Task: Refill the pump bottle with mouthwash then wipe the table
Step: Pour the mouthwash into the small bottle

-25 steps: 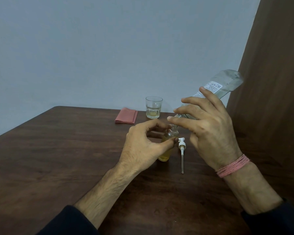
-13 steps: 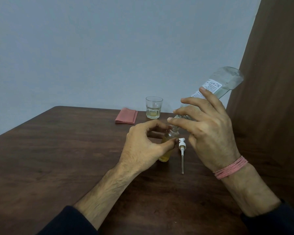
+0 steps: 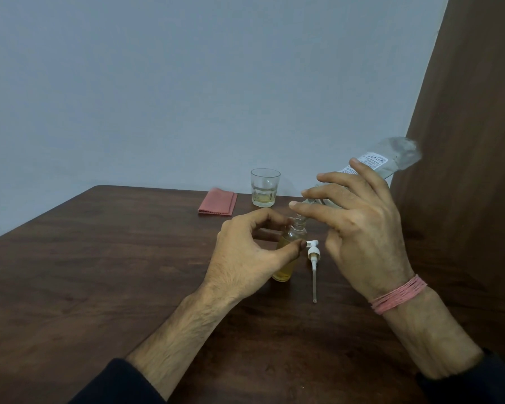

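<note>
Two hands at frame centre — my left hand (image 3: 245, 255) grips the small pump bottle (image 3: 289, 252) on the table (image 3: 99, 272); my right hand (image 3: 359, 228) holds the tilted mouthwash bottle (image 3: 391, 158) over its neck.

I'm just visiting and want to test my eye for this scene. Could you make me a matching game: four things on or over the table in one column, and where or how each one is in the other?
Things:
1. pump head
2. pink cloth
3. glass
4. large clear bottle

States:
A. tilted, neck down over the small bottle
B. folded, near the table's far edge
C. lying flat, tube pointing at the camera
D. upright, a little yellowish liquid inside

Pairs: 1-C, 2-B, 3-D, 4-A
</note>
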`<action>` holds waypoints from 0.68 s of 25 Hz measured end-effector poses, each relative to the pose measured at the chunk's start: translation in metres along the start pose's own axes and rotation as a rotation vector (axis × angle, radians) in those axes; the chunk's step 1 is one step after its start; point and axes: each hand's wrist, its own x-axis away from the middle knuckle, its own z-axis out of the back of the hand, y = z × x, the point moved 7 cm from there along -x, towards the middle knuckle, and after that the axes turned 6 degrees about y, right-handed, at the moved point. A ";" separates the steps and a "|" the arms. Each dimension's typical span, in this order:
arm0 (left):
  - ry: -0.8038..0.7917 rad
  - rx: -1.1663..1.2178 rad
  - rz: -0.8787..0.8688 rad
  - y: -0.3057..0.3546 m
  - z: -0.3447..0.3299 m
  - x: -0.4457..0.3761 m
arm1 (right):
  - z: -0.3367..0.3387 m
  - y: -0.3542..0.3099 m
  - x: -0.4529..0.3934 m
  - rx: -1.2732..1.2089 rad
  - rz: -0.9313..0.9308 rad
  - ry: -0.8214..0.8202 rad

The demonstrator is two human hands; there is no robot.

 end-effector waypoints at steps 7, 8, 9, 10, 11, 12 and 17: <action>0.024 -0.002 0.020 -0.002 0.003 0.000 | -0.007 0.003 0.006 0.002 -0.071 -0.071; 0.027 -0.001 0.022 -0.003 0.003 0.000 | -0.009 0.003 0.007 -0.001 -0.086 -0.083; 0.031 0.000 0.023 -0.003 0.003 0.000 | -0.010 0.003 0.009 -0.008 -0.102 -0.094; 0.034 -0.001 0.023 -0.003 0.004 0.000 | -0.012 0.003 0.010 -0.019 -0.118 -0.102; 0.037 -0.002 0.023 -0.003 0.004 0.000 | -0.013 0.003 0.011 -0.029 -0.134 -0.110; 0.039 -0.004 0.022 -0.004 0.005 0.000 | -0.014 0.003 0.012 -0.039 -0.152 -0.117; 0.046 -0.002 0.021 -0.004 0.006 0.000 | -0.019 0.001 0.015 -0.080 -0.205 -0.147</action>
